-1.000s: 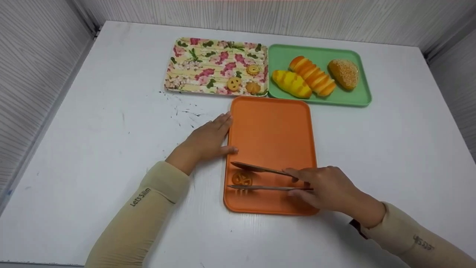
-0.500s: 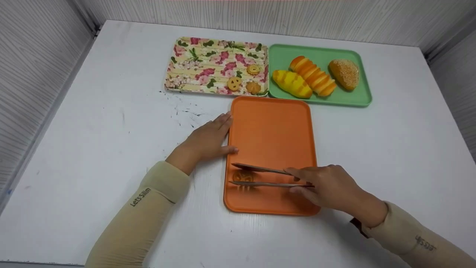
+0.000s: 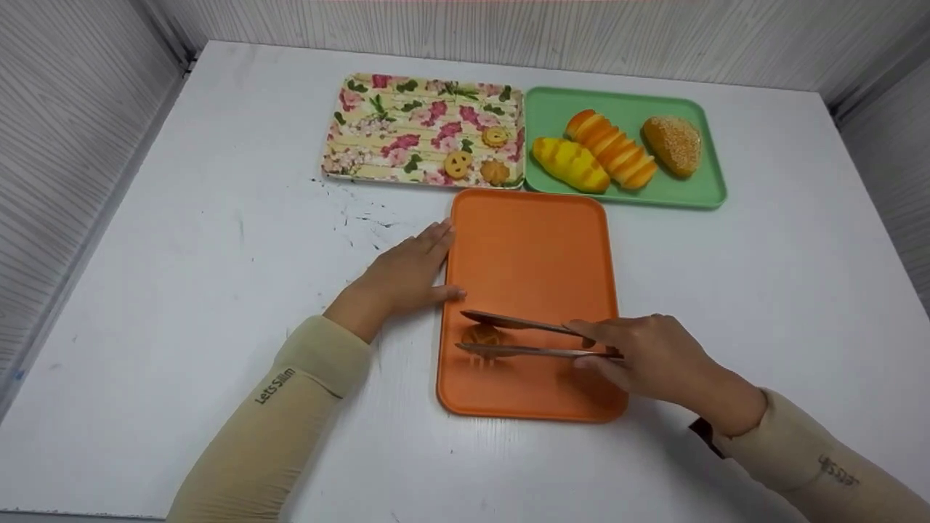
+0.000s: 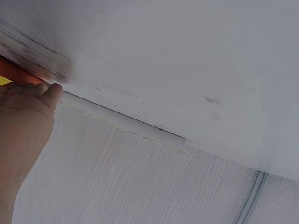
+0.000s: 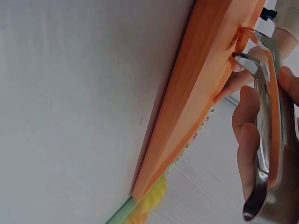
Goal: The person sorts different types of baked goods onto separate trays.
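Note:
My right hand grips metal tongs over the lower part of an orange tray. One round cookie lies between the tongs' tips near the tray's left side; whether both tips touch it I cannot tell. In the right wrist view the tongs are held between thumb and curled fingers. My left hand rests at the tray's left rim, fingers fairly straight along the outside and thumb over the edge. The left wrist view shows that hand against the orange rim.
Behind the orange tray stands a floral tray with several cookies, among them a two-eyed one. Beside it a green tray bears a yellow bread, a sliced-looking orange bread and a sesame bun. Walls enclose the white table.
The tongs and right hand have shifted slightly up and to the right, and their tips have drawn closer together. The cookie has moved a little the same way. My left hand stays put.

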A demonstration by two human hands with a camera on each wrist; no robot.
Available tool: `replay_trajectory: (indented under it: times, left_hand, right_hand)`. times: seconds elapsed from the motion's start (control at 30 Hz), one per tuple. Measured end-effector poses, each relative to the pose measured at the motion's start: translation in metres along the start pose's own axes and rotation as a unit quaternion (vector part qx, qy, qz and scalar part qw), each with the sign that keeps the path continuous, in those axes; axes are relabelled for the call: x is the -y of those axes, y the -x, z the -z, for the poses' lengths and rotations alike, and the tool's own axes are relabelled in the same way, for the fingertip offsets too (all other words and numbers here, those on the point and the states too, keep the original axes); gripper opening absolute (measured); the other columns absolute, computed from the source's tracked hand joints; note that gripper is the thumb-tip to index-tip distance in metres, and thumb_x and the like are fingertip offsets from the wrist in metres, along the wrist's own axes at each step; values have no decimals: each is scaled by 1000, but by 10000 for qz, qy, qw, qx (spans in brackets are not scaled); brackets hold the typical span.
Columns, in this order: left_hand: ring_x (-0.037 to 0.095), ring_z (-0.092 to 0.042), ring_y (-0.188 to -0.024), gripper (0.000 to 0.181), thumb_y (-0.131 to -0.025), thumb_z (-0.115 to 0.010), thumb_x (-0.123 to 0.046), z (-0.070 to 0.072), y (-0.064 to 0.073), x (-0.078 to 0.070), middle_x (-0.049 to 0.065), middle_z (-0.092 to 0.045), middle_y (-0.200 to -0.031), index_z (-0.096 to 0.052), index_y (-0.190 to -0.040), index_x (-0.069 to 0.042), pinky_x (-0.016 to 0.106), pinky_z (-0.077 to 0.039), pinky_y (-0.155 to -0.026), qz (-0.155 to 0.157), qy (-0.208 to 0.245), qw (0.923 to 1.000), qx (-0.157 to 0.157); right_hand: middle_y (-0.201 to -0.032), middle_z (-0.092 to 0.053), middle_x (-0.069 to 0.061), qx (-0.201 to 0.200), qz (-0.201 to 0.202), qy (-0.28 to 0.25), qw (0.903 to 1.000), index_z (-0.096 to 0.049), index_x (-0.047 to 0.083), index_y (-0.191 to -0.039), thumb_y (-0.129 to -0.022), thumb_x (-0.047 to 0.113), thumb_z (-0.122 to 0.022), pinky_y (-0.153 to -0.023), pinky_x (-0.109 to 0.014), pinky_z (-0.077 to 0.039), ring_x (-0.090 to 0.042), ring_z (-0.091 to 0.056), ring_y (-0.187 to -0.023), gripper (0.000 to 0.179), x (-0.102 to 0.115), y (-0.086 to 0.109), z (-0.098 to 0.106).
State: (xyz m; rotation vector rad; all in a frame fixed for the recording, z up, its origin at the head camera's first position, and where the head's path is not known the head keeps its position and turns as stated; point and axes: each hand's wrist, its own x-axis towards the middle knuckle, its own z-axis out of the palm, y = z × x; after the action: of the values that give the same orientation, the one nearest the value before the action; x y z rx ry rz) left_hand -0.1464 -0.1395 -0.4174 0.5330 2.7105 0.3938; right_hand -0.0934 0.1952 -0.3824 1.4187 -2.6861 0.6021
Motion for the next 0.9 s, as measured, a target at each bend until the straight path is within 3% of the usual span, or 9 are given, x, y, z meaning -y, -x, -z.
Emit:
replay_trajectory:
  times: [0.37,0.6,0.9]
  left_hand:
    - [21,-3,-144,94,-90,-49,-61,0,1,0,4,0,-159,-5,-154,-8,42,-15,-114,-55,41,10000,-41]
    - [21,-4,-144,94,-90,-50,-61,-1,0,1,5,-2,-159,-6,-154,-7,42,-16,-114,-142,37,9998,-102]
    - [20,-3,-144,94,-90,-49,-62,-2,0,2,4,0,-159,-5,-154,-8,40,-15,-114,-85,-1,9999,-72]
  right_hand:
    - [-77,-69,5,173,144,376,9990,-68,10,-119,-81,26,-76,-43,-23,-44,-6,-58,-52,42,3,-3,7]
    - [-76,-69,4,154,259,352,9989,-68,9,-119,-80,23,-77,-44,-24,-46,-7,-61,-55,42,0,-4,8]
    - [-74,-68,5,192,75,127,9997,-68,9,-119,-81,25,-77,-44,-20,-41,-3,-51,-50,43,-4,-4,8]
